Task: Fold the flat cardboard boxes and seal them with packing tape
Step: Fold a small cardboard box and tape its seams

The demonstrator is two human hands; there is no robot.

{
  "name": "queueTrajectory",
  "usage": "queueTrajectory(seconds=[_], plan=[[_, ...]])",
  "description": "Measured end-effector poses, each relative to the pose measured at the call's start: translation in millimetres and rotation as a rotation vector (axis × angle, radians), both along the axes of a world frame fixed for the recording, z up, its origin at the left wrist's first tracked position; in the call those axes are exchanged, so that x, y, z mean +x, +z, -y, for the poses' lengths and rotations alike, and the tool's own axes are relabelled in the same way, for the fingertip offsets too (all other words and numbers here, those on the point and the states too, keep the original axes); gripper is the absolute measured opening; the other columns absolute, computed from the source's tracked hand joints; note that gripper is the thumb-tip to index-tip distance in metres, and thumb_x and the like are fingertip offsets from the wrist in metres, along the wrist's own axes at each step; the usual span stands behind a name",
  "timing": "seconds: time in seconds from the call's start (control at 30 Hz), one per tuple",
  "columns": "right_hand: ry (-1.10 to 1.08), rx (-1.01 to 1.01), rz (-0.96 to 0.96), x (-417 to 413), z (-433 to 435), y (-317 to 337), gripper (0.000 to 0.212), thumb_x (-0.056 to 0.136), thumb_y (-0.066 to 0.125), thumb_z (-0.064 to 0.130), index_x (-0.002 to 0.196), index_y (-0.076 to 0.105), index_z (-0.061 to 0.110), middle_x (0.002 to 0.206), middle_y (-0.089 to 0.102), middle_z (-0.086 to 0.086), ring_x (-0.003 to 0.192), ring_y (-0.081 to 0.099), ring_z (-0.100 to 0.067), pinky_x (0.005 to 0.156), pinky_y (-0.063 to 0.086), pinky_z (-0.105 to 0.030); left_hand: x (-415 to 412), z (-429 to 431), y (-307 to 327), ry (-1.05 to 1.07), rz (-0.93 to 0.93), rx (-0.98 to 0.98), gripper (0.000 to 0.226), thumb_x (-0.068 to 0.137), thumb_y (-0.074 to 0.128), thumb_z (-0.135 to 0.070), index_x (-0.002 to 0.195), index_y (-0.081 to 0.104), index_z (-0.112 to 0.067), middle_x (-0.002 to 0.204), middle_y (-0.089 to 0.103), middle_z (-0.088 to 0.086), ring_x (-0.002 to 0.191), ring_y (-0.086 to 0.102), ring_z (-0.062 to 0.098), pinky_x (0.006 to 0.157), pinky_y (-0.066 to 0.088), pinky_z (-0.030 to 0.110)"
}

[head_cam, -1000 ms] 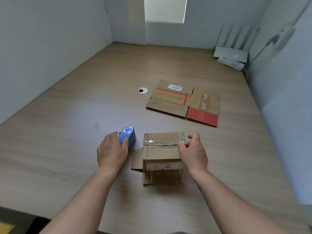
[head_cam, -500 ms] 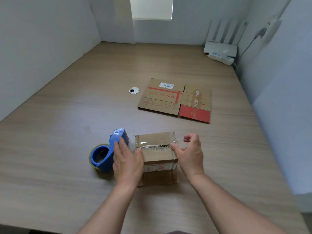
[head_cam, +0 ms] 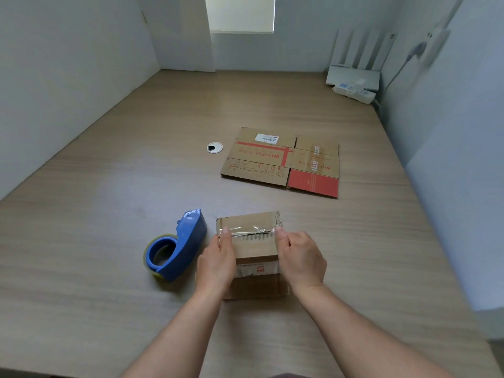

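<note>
- Small box [head_cam: 253,249]: we are holding it on the table [head_cam: 109,214], close in front of us, with its top flaps folded shut.
- Left hand [head_cam: 216,261]: we are gripping the box's left side, fingers curled down the wall and thumb up on top.
- Right hand [head_cam: 300,257]: we are gripping the right side in the same way.
- Tape strip [head_cam: 251,230]: it is lying along the top seam, long axis left to right. Our thumbs [head_cam: 225,233] are pressing on its two ends. Each end is sitting at a top edge, so we are judging the coming move to be a downward rub over each side wall.
- Tape dispenser [head_cam: 188,241]: it is lying just beside our left hand, apart from the box. The left hand is the nearer one if more tape is wanted.
- Flat cardboard [head_cam: 282,162]: it is lying unfolded, well apart, ahead and a little right, nearer the right hand.
- Room: bare tabletop is lying between the box and the flat cardboard. The near table edge is running under our forearms, so we are judging it safer to turn the box in place than to pull it toward us.
</note>
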State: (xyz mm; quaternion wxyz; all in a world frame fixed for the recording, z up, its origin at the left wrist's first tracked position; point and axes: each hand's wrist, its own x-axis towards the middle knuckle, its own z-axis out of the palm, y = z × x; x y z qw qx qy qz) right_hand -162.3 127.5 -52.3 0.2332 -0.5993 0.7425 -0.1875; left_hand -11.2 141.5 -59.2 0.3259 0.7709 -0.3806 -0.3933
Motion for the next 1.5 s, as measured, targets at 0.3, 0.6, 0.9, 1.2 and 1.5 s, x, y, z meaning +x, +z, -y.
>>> queueTrajectory(seconds=[0.3,0.6,0.9,1.2,1.5], plan=[[-0.026,0.113,-0.198,23,22,11,0.079,0.074,0.038,0.084,0.101,0.059,0.013,0.102,0.062,-0.003,0.097,0.059,-0.024,0.067,0.037,-0.030,-6,22,0,-0.108,0.231,0.228,0.084,0.082,0.011,-0.080,0.096,0.064,-0.015,0.095,0.067,0.008,0.099,0.062,0.031,0.089,0.052,0.043],[-0.012,0.001,0.052,9,19,-6,0.045,0.097,0.045,0.044,0.059,0.034,0.022,0.070,0.045,0.003,0.064,0.043,-0.015,0.048,0.021,-0.022,-6,11,-13,-0.051,0.324,0.009,0.063,0.100,0.019,-0.051,0.095,0.066,-0.009,0.088,0.066,0.008,0.084,0.062,0.025,0.074,0.054,0.038],[-0.088,-0.026,0.209,3,16,-7,0.049,0.103,0.033,0.032,0.055,0.039,0.020,0.059,0.043,0.004,0.065,0.046,-0.019,0.056,0.027,-0.031,-8,7,-9,0.079,0.069,0.020,0.071,0.096,0.015,-0.062,0.105,0.067,-0.015,0.101,0.067,0.007,0.092,0.061,0.023,0.084,0.051,0.037],[-0.019,0.003,0.161,6,14,-6,0.044,0.097,0.045,0.043,0.060,0.037,0.020,0.067,0.041,0.006,0.066,0.042,-0.015,0.049,0.023,-0.022,-6,6,-12,-0.028,0.129,0.049,0.081,0.084,0.013,-0.077,0.111,0.067,-0.023,0.102,0.069,0.004,0.097,0.063,0.026,0.088,0.053,0.044],[-0.015,0.008,0.265,-11,15,5,0.052,0.099,0.034,0.046,0.056,0.039,0.018,0.060,0.046,0.002,0.062,0.045,-0.019,0.055,0.031,-0.033,4,-4,-5,-0.084,-0.128,0.005,0.103,0.071,0.026,-0.087,0.152,0.013,-0.025,0.153,0.034,0.008,0.137,0.037,0.028,0.110,0.035,0.049]])
